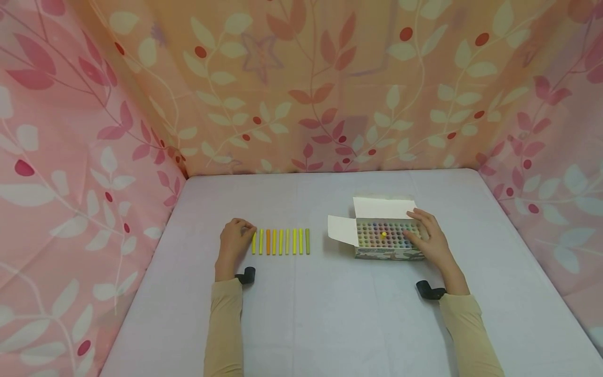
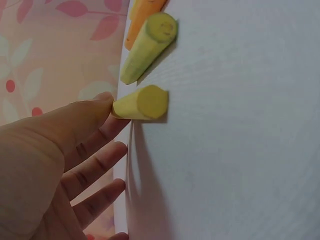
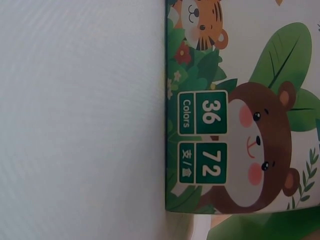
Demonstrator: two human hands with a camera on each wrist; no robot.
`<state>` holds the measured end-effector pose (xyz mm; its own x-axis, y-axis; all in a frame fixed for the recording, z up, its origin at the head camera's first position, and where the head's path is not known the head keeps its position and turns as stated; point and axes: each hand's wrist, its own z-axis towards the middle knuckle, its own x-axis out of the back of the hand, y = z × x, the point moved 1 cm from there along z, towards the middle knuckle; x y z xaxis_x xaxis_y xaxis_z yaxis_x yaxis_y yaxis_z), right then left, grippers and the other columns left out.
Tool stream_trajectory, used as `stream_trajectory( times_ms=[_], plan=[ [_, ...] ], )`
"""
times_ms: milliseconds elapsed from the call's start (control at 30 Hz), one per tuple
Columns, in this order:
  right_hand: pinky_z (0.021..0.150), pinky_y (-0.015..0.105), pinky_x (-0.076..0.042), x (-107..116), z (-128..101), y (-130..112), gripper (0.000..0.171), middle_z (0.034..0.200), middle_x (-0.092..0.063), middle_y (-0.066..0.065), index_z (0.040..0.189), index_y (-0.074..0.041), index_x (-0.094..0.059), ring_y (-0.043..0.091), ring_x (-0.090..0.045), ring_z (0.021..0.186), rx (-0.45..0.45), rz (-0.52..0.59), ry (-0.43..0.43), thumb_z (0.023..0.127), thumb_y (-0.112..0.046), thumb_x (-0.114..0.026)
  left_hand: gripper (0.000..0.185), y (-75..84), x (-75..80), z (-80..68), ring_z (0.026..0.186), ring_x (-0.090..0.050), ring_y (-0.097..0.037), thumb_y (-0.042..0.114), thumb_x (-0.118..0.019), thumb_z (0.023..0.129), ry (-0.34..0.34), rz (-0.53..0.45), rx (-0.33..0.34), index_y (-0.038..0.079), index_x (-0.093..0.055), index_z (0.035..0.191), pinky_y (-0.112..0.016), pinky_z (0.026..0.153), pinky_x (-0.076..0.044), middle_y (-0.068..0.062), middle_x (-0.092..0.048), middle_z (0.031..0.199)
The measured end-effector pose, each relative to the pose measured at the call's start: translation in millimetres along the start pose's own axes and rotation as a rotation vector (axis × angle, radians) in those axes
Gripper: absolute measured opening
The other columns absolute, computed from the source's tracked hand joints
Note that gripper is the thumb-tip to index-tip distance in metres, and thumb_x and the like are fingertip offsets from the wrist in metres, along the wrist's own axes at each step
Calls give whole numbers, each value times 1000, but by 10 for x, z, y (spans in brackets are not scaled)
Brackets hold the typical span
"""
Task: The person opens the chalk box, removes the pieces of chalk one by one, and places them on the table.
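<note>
My left hand (image 1: 234, 240) pinches the far end of a yellow chalk stick (image 2: 152, 102) between thumb and forefinger, the other fingers spread beside it. That stick lies leftmost in a row of several chalk sticks (image 1: 288, 242) on the table, mostly yellow and green, one orange. A pale green stick (image 2: 142, 52) lies beside it in the left wrist view. At the right, my right hand (image 1: 432, 242) rests on the right end of an opened chalk box (image 1: 388, 254), thumb over the chalks, fingers at the back corner. One yellow chalk (image 1: 383, 235) stands higher than the others in the box.
A white cloth covers the table (image 1: 325, 314). The box's back flap (image 1: 383, 207) and left flap (image 1: 342, 229) are folded outward. Printed animals and lettering cover the box side (image 3: 250, 150). Leaf-patterned curtains (image 1: 301, 104) surround the table at the back and sides.
</note>
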<state>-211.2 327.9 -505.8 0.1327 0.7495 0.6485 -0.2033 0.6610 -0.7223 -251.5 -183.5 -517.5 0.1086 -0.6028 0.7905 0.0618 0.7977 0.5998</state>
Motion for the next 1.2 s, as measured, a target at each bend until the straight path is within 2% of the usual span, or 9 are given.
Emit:
stream_trajectory(
  times_ms=[200, 433, 633, 733, 867, 1200],
  plan=[
    [95, 71, -20, 1, 1, -2, 53, 145, -30, 17, 133, -9, -47, 46, -25, 132, 1, 3, -2, 86, -24, -66, 20, -7, -23, -20, 109, -46, -41, 24, -64, 87, 53, -13, -51, 4, -69, 91, -54, 93, -32, -19, -55, 112],
    [95, 71, -20, 2, 2, 5, 52, 144, -30, 18, 133, -9, -47, 46, -26, 132, 3, 3, 2, 86, -24, -66, 22, -48, -52, 13, 114, -44, -40, 23, -64, 88, 7, -11, -7, 4, -68, 96, -53, 97, -30, -19, -54, 117],
    [95, 71, -21, 0, 1, 17, 52, 143, -31, 18, 132, -9, -48, 46, -27, 131, 11, -4, 12, 86, -23, -67, 23, -22, -54, 2, 117, -44, -38, 25, -60, 91, -2, -26, 27, 6, -66, 101, -52, 100, -29, -17, -54, 120],
    [95, 71, -21, -1, 0, 16, 52, 144, -31, 18, 132, -9, -48, 46, -27, 131, 12, -5, 14, 86, -23, -67, 22, 26, -52, -11, 119, -42, -37, 26, -58, 92, -1, -59, 45, 9, -65, 103, -52, 101, -28, -15, -53, 123],
    [95, 71, -21, -2, -3, 9, 53, 144, -31, 18, 133, -9, -48, 46, -27, 131, 4, -3, 10, 86, -24, -67, 21, 123, -49, -24, 121, -42, -36, 26, -58, 92, 13, -85, 30, 10, -65, 103, -53, 102, -28, -13, -53, 124],
    [95, 71, -21, -15, 1, 22, 53, 144, -31, 17, 133, -10, -48, 45, -26, 132, -10, -18, 12, 86, -24, -67, 18, 470, -100, -29, 117, -46, -32, 24, -61, 90, 52, -154, -88, 10, -66, 102, -49, 100, -34, -9, -55, 122]
  ],
)
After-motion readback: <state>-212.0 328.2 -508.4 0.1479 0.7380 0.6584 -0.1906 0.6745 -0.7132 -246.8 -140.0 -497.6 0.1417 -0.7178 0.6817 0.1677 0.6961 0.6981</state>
